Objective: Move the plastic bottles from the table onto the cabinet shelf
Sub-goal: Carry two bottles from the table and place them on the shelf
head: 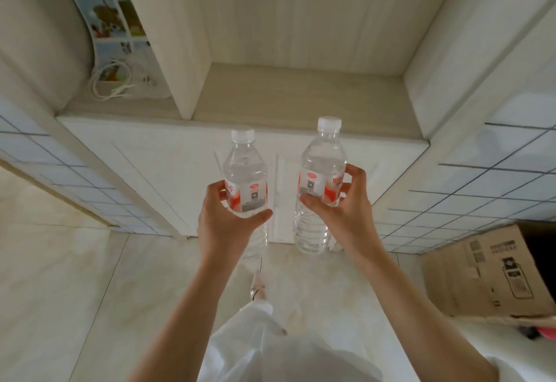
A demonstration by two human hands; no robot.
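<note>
Bottles in transit, two units, both clear plastic with white caps and red-and-white labels. I note the left bottle (247, 183) gripped by the left hand (224, 219) around the label band, thumb across the front, fingers wrapped behind. The right bottle (319, 189) is gripped by the right hand (340, 204) at the same band, fingertips showing past the label's far edge. Both are upright, held in the air in front of the white cabinet doors (168, 177), just below the front edge of the cabinet shelf (294, 95). No bench is in view.

Handling assessment: both appear full of water, so I judge them moderately heavy for their size, with thin walls that would yield under a hard squeeze. The label band looks the firmest, least slippery hold; the ribbed lower body is an alternative. The present grips seem sound.

Shelf bay directly ahead shows bare wood. The neighbouring left bay holds a coiled white cable (112, 83) and a printed sheet (114, 20). A cardboard box (493, 273) lies on the floor to the right.
</note>
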